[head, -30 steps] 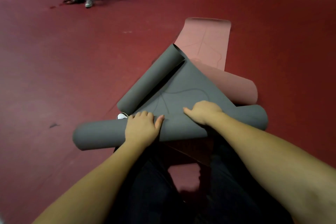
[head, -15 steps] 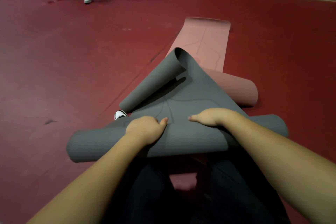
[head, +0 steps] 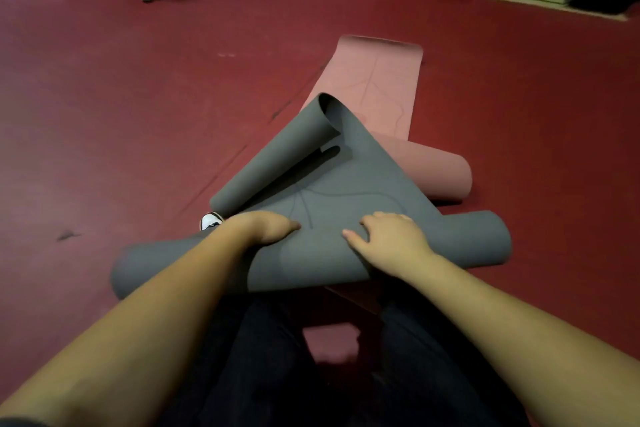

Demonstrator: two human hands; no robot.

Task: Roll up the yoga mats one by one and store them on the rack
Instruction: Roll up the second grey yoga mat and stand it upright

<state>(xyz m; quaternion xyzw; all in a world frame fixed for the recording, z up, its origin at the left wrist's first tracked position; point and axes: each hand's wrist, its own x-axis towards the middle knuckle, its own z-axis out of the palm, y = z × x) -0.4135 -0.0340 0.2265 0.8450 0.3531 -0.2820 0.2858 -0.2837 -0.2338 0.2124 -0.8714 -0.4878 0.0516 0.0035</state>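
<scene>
Two yoga mats lie on the red floor (head: 104, 114) at frame centre. The grey yoga mat (head: 346, 191), matte with faint printed lines, is partly rolled at its near end, its far corner curled over. The left hand (head: 266, 229) curls over the roll; the right hand (head: 391, 236) presses it with fingers spread. The pink yoga mat (head: 381, 80) lies beneath, extending toward the upper centre.

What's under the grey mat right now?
The grey mat lies across a pink mat, which shows beyond it and at its near edge. A white shoe peeks out at its left. How the pink mat lies underneath is covered.
</scene>
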